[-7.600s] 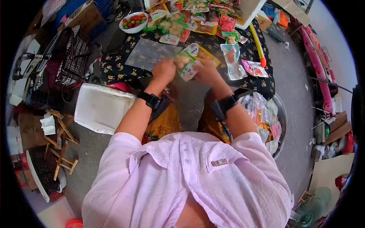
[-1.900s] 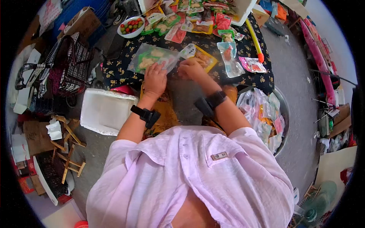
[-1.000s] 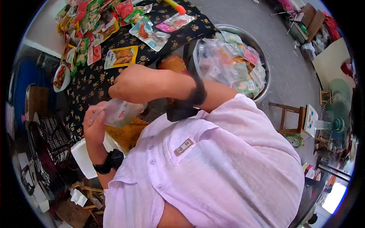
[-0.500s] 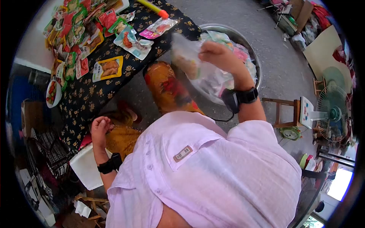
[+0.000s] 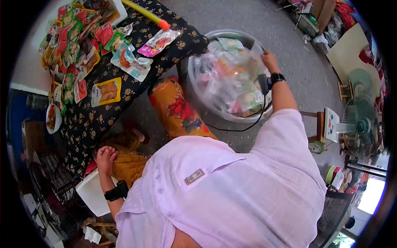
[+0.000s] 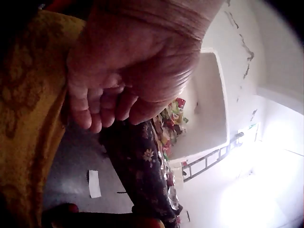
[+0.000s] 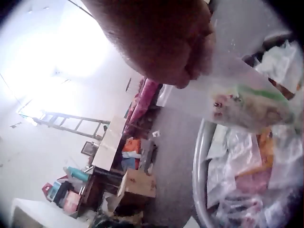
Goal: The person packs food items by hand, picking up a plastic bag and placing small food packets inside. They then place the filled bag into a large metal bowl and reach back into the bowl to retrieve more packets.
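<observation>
At the far right my right hand (image 5: 271,62) holds a clear plastic bag (image 7: 237,104) by its edge, over a large metal basin (image 5: 191,76). A food packet with a green edge shows inside the bag in the right wrist view. Many bagged packets (image 5: 227,45) fill the basin below it. My left hand (image 5: 106,160) holds nothing; its fingers are loosely bent beside the mustard-coloured trouser leg (image 5: 128,165). In the left wrist view, the palm and curled fingertips of that left hand (image 6: 137,61) show beside the same cloth.
The table has a dark floral cloth (image 5: 93,124). On it lie a yellow-edged packet (image 5: 106,91), a blue-white packet (image 5: 132,64), a pink packet (image 5: 159,42), a yellow tube (image 5: 142,12) and a packet heap (image 5: 70,49). A bowl of small fruit (image 5: 53,120) stands at the table edge.
A packet went into the clear bag on the table. The view turned right; my right hand carried the bag over to the basin, while my left hand let go and dropped beside the leg.
</observation>
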